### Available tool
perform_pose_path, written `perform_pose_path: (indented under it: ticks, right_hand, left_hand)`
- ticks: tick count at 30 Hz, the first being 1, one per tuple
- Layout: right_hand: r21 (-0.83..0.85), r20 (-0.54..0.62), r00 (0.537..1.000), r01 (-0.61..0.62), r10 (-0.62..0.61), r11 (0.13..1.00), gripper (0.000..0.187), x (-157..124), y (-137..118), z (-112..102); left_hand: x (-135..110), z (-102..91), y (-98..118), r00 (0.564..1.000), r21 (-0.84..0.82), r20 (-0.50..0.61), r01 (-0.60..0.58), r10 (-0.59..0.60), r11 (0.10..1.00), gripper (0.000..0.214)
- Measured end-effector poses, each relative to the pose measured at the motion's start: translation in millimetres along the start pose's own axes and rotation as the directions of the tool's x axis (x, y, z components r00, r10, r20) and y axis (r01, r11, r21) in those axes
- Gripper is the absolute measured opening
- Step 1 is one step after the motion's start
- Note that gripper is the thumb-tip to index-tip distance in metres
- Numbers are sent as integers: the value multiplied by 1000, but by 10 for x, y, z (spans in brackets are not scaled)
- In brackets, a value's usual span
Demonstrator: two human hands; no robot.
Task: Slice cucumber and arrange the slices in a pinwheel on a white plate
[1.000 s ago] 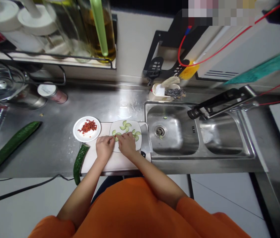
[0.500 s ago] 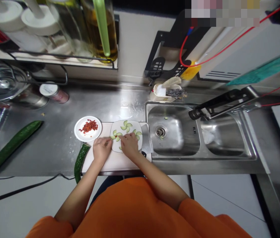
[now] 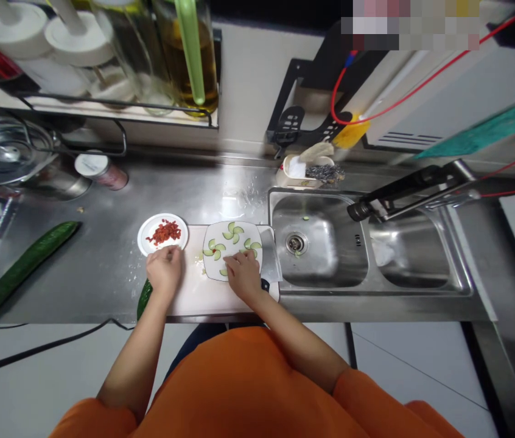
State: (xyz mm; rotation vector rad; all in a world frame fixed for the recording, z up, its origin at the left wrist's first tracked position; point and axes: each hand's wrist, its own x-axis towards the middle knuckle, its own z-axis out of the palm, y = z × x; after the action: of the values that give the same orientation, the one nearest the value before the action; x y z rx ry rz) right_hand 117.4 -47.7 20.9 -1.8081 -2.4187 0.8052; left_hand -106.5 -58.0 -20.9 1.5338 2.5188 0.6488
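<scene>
My left hand is at the lower edge of a round white plate holding small red pieces that look like goji berries. Its fingers are bent and pressed together; whatever they hold is too small to make out. My right hand rests over the lower right of a square white plate, fingers stretched out and apart. Pale green cucumber slices form pinwheels on this plate; the left one has a red piece at its centre. The right hand partly covers the slices below it.
The square plate stands on a white cutting board. A knife lies along its right side. A cut cucumber is partly behind my left hand, and a long cucumber lies far left. A double sink is on the right.
My left hand has moved left from the square plate's edge to the round plate. My right hand has drawn back slightly from the left pinwheel, whose red centre now shows.
</scene>
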Motion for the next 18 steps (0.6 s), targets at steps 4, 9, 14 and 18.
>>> perform_pose_path:
  ticks: [4, 9, 14, 18]
  right_hand:
    - [-7, 12, 1000, -2, 2, 1000, 30, -84, 8, 12]
    - [-22, 11, 1000, -1, 1, 1000, 27, -127, 2, 5]
    - [-33, 4, 1000, -5, 5, 999, 27, -135, -7, -6]
    - [-31, -8, 1000, 2, -2, 1000, 27, -145, 4, 6]
  left_hand:
    - [199, 13, -73, 996, 57, 6, 84, -85, 995, 29]
    - [306, 88, -49, 992, 53, 36, 119, -121, 992, 34]
    - [321, 94, -41, 990, 77, 62, 121, -126, 990, 34]
    - [304, 50, -39, 993, 80, 73, 86, -91, 993, 31]
